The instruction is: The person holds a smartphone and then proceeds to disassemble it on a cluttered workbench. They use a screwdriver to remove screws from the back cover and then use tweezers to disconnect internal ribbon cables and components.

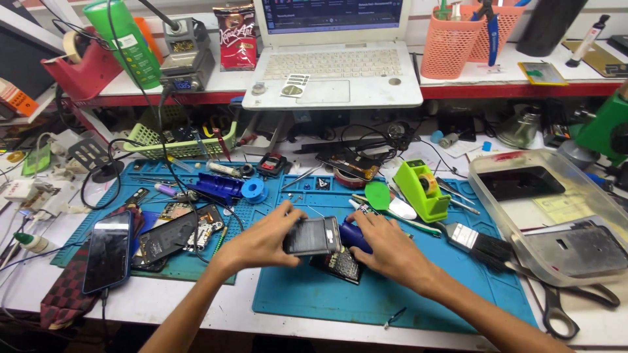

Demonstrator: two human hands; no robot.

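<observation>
My left hand [261,238] and my right hand [386,247] both grip a flat dark phone battery [313,236] held just above a blue work mat [392,294]. Under the battery lies an opened phone with its circuit board [339,267] showing. A dark blue tool handle [354,236] pokes out beside my right thumb. To the left, another opened phone body [171,236] rests on a second blue mat [147,173], and a whole phone [108,251] with a dark screen lies beside it on a cable.
A green tape dispenser [422,189], a brush [481,243] and scissors [556,307] lie to the right, with a clear plastic tray [592,216] beyond. A white laptop [333,72], a soldering station [186,62] and orange baskets [451,42] stand on the raised shelf.
</observation>
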